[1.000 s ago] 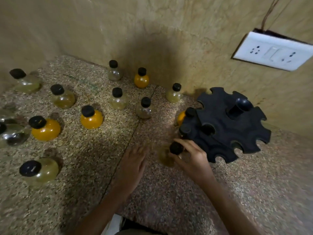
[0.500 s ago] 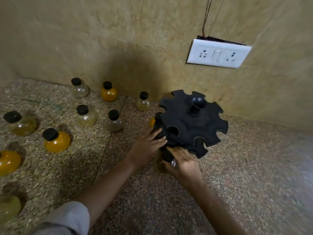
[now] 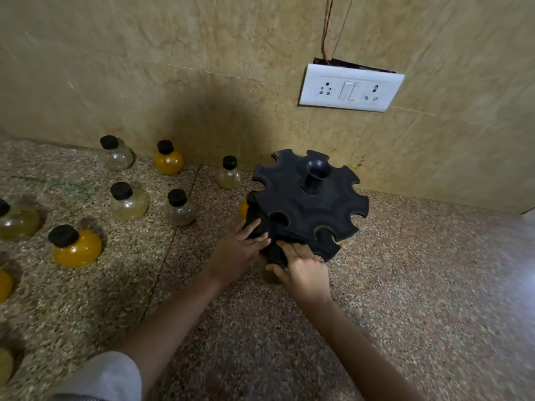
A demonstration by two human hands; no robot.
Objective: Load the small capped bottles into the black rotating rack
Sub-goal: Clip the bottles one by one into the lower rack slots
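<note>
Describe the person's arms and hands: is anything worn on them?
Both are bare: the left hand and right hand show no gloves, rings or watch. A pale grey sleeve ends near the left elbow; the right forearm is bare to the frame's edge.

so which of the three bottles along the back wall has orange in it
The middle bottle, filled bright orange. The left bottle looks clear and the right bottle, nearest the black rack, is pale yellow.
</note>
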